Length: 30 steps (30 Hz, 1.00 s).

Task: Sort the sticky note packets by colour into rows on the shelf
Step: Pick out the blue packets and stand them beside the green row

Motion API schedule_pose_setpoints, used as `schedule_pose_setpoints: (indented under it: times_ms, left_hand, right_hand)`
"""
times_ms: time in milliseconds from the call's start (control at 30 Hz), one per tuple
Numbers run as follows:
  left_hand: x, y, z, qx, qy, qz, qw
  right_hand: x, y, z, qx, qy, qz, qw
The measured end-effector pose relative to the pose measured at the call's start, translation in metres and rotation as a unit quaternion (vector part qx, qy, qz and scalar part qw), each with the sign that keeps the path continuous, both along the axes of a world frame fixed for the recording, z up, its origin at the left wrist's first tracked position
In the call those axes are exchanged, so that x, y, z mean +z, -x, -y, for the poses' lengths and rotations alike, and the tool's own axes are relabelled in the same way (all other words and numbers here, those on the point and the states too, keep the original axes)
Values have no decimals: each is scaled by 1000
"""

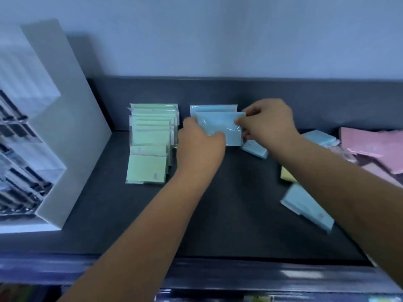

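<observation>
Glossy clear-plastic-wrapped blue packet (220, 127), shiny film on green packets (150, 136), matt dark shelf (229, 214)

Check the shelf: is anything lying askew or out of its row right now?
Yes. The green row is tidy, but right of the blue packet that the left hand and right hand hold, a loose blue packet lies skewed, a yellow packet sits unsorted, and pink packets are heaped.
</observation>
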State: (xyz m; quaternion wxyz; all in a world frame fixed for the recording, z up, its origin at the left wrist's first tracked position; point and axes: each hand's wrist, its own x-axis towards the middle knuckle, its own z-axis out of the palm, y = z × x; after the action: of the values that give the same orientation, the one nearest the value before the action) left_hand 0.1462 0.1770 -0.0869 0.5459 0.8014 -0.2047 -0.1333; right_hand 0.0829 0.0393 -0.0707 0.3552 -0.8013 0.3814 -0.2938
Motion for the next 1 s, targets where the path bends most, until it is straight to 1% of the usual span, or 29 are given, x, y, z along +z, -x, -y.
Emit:
schedule_pose_setpoints:
  times_ms: [67, 133, 300, 400, 500, 700, 833, 933, 1000]
  left_hand:
    - [-1, -7, 4, -16, -22, -8, 1000]
    - [1, -16, 7, -32, -43, -12, 998]
    - [6, -33, 10, -40, -77, 6, 996]
    - [4, -33, 10, -55, -77, -1, 995]
    - [-2, -37, 7, -63, -71, 11, 995]
    - [3, -36, 5, -58, -61, 20, 996]
    - [6, -31, 5, -58, -62, 52, 995]
    - [5, -28, 4, -55, -75, 93, 991]
    - [8, -25, 3, -63, -81, 126, 987]
  right_hand:
    - [-9, -10, -1, -10, 33, -25, 999]
    - [-13, -18, -2, -24, 44, -45, 998]
    - [-17, -30, -1, -50, 54, -41, 996]
    - [-15, -31, -2, -50, 55, -42, 996]
    - [-11, -32, -3, -61, 34, -46, 997]
    - [5, -27, -8, -63, 40, -129, 989]
    - [19, -15, -3, -68, 63, -162, 983]
    - [30, -2, 2, -86, 80, -147, 982]
    - [38, 12, 6, -95, 73, -120, 986]
